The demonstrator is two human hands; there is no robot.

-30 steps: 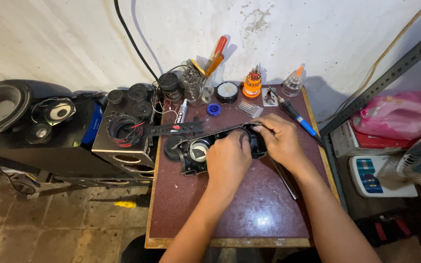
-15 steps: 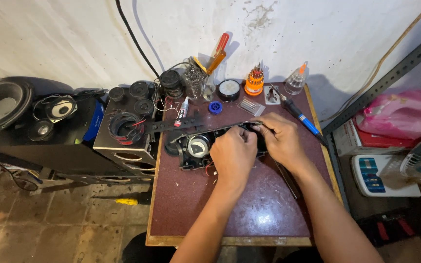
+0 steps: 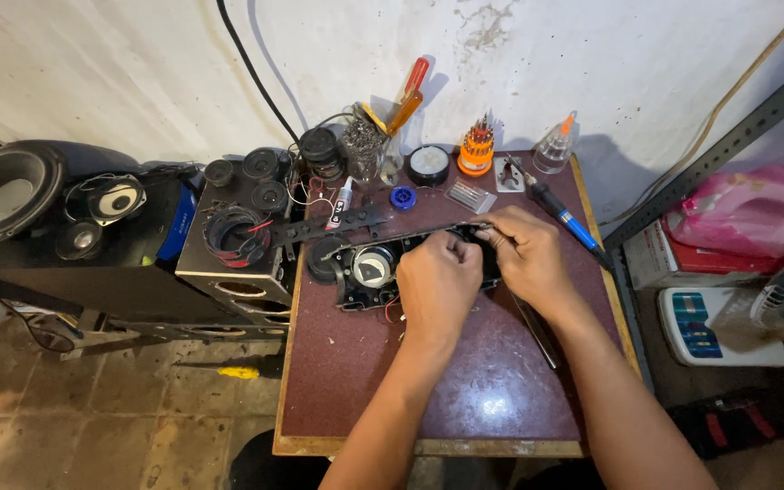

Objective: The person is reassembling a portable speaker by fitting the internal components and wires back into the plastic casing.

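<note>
A black speaker housing (image 3: 369,269) with a round silver driver lies across the middle of a small maroon-topped table (image 3: 474,390). My left hand (image 3: 437,283) rests on the housing's centre with its fingers curled over it. My right hand (image 3: 526,254) pinches the housing's right end near its top edge. Both hands cover much of the right half of the housing. Thin red wires poke out under my left hand.
Along the table's back stand a jar of tools (image 3: 369,150), an orange bit holder (image 3: 476,152), a clear glue bottle (image 3: 557,145) and a blue-handled soldering iron (image 3: 563,218). Black speaker boxes (image 3: 238,240) and a woofer (image 3: 2,191) crowd the left. A yellow screwdriver (image 3: 233,371) lies on the floor.
Both hands shifted slightly on the housing, the right hand working at its end. The view drifted a little; the housing stays in place.
</note>
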